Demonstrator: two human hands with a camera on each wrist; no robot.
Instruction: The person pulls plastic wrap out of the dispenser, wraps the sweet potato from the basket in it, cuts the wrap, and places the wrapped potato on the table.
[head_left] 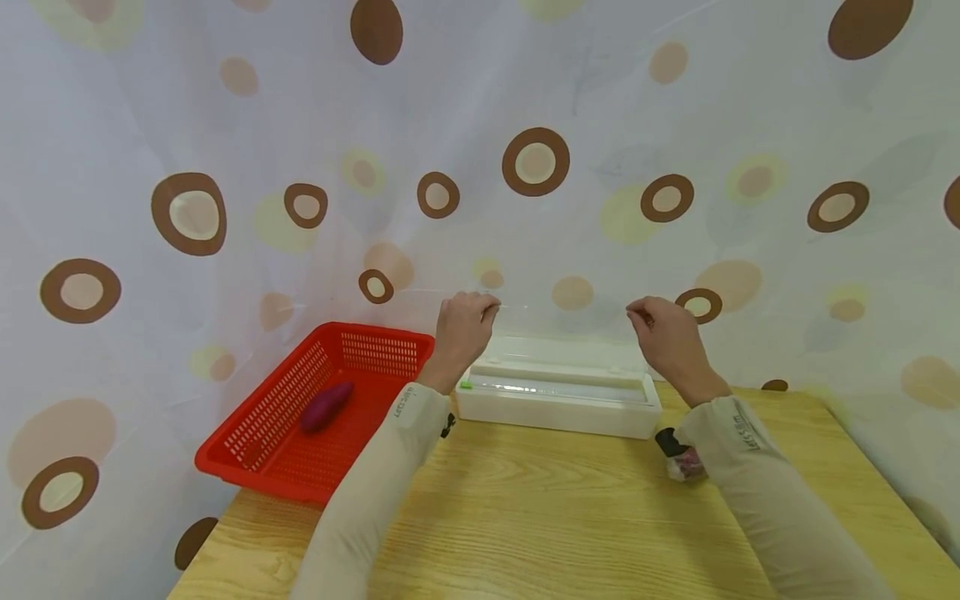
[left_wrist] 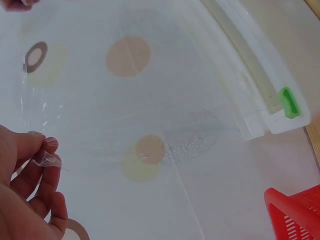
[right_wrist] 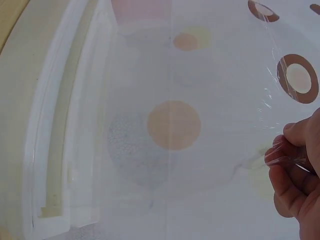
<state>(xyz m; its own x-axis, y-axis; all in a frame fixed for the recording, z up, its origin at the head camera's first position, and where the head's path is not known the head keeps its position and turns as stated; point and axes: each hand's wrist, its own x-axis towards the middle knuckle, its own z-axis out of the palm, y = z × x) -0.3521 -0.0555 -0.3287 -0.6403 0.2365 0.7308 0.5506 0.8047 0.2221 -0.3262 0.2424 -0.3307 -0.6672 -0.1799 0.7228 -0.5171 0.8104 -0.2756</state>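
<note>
A white cling-film dispenser box point(head_left: 558, 400) lies at the far edge of the wooden table point(head_left: 540, 517). A clear sheet of film point(head_left: 562, 325) is drawn up out of it. My left hand point(head_left: 463, 327) pinches the sheet's left corner above the box, and my right hand point(head_left: 663, 333) pinches the right corner. In the left wrist view the fingertips point(left_wrist: 42, 152) nip crinkled film, with the dispenser point(left_wrist: 260, 95) and its green slider point(left_wrist: 289, 102) to the right. In the right wrist view the fingers point(right_wrist: 290, 155) hold the film edge, with the dispenser point(right_wrist: 60, 150) to the left.
A red slotted basket point(head_left: 247, 446) sits at the table's left corner with a purple sweet potato point(head_left: 327, 406) in it. A small dark-capped object point(head_left: 678, 454) lies by my right forearm. A spotted curtain point(head_left: 525, 167) hangs close behind the table.
</note>
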